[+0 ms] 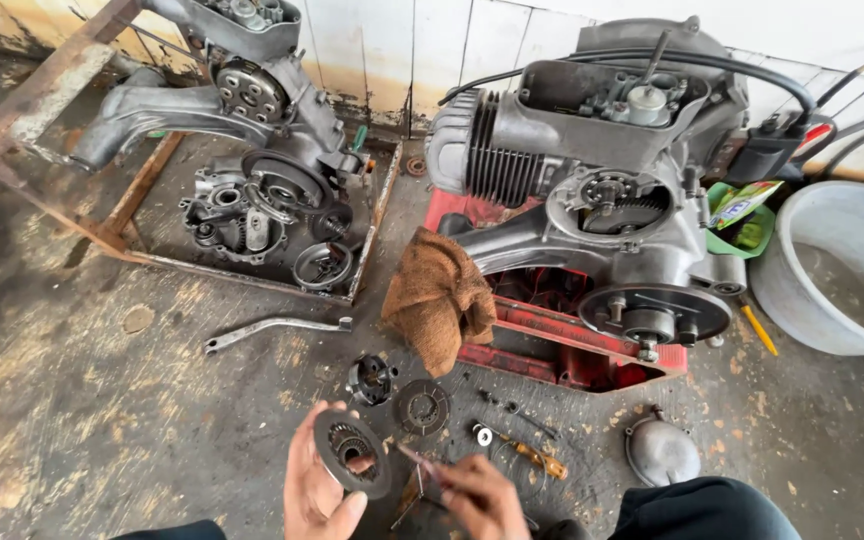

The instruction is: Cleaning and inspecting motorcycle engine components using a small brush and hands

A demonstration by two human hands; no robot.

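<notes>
The person's left hand holds a round, dark clutch disc upright near the bottom of the view, thumb and fingers clamped on its rim, with the toothed centre facing the camera. The right hand is closed in a pinch around a thin pointed tool whose tip reaches toward the disc's edge. Just beyond the hands, on the stained concrete floor, lie a small clutch hub, a second ring-shaped plate and a screwdriver with an amber handle, all close together. Further back an engine sits on a red stand with a brown rag draped beside it. The likely risks: the tool tip could slip off the oily-looking disc and jab the holding fingers, or the disc could drop onto the loose parts below, scattering small pieces across the dirty floor, where they would be hard to find.
</notes>
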